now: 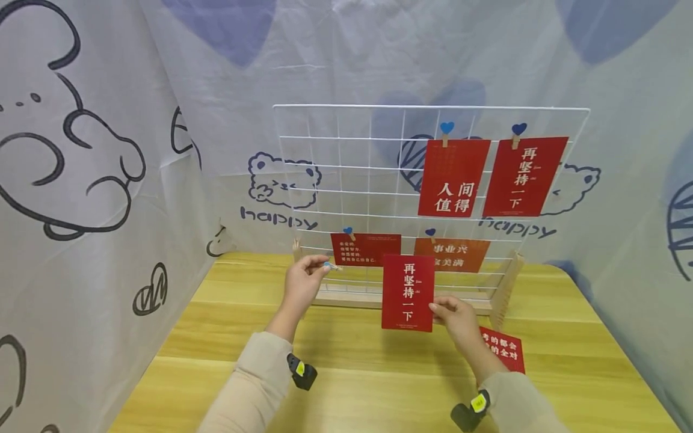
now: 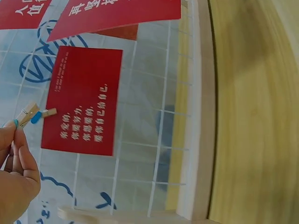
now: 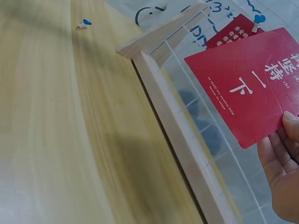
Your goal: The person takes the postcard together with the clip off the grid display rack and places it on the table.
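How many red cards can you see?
6: four clipped to the grid, one in the right hand, one on the table.

Head view looks forward and down at the wire grid (image 1: pixel 428 180); both wrist views sit close beside it.

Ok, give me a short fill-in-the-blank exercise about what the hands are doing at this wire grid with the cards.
1. The left hand pinches a small wooden ____ with a blue tip.
2. The right hand holds a ____ card printed with white characters.
3. The number of cards already clipped to the white wire grid is ____.
4. Another red card lies flat on the wooden ____, beside the right hand.

Missing words: clip; red; four; table
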The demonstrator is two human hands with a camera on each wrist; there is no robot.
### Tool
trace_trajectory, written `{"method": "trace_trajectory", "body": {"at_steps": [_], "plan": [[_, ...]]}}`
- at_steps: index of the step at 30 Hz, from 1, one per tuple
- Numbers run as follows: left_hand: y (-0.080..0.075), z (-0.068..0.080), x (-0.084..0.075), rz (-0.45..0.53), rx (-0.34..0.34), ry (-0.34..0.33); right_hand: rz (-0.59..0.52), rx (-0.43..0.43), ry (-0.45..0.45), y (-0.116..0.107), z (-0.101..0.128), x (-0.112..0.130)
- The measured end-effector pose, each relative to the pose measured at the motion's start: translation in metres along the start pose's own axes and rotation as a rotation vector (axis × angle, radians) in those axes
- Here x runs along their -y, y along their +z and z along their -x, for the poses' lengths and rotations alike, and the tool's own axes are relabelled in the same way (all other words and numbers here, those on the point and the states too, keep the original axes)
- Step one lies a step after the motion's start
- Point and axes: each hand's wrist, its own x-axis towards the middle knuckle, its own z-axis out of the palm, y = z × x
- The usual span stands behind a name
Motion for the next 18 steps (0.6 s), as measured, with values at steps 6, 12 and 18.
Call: {"method": "trace_trajectory", "body": {"at_steps": [6,12,18], "plan": [[-0.005,0.005,0.012,0.008,0.007,-0.038,0.028,0.003,0.013,-0.005,0.005,-0.006],[-0.009,0.013,0.024,0.009,0.015,-0.078,-0.012,-0.004,-0.028,-0.014,0.000,-0.032],[-0.016,0.020,0.040,0.022,0.036,-0.109,-0.055,-0.036,-0.029,-0.032,-0.038,-0.119]]}}
